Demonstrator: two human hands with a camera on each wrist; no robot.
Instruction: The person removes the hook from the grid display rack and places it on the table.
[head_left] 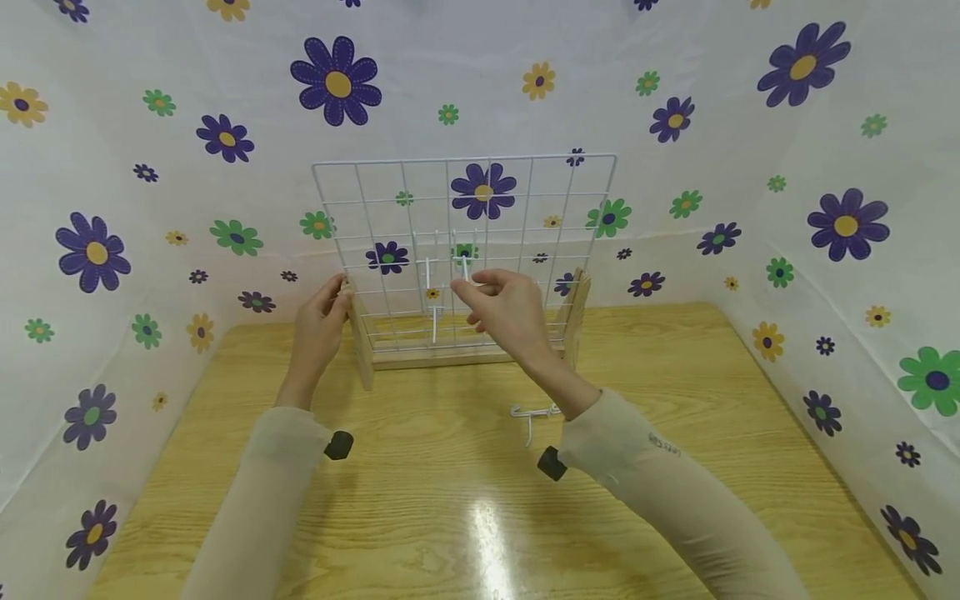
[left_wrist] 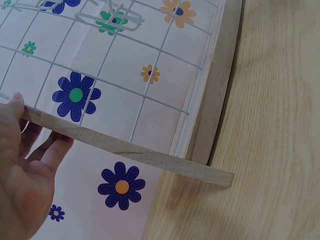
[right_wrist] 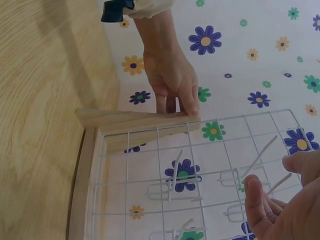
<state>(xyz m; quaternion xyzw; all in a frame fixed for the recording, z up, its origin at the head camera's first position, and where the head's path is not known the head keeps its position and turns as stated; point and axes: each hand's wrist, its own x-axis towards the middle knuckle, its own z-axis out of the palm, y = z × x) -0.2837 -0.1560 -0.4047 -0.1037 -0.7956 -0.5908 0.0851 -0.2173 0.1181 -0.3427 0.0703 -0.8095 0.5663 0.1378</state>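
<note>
A white wire grid panel (head_left: 510,217) stands in a wooden frame with two side posts. My left hand (head_left: 318,321) grips the left wooden post (left_wrist: 125,147) near its upper end, thumb on one side and fingers on the other. At the grid's middle, my right hand (head_left: 510,312) pinches the prong of a white wire hook (head_left: 465,268) between thumb and fingertips. Other white hooks hang on the wires close by, one beside it (head_left: 428,273) and a lower hook (head_left: 434,325). In the right wrist view, a hook (right_wrist: 176,172) projects from the grid, and my right fingers partly cover others.
Loose white hooks (head_left: 531,413) lie on the wooden table (head_left: 420,483), just left of my right forearm. The right wooden post (head_left: 576,317) stands behind my right hand. Flower-printed cloth (head_left: 337,83) rises behind the grid and on both sides.
</note>
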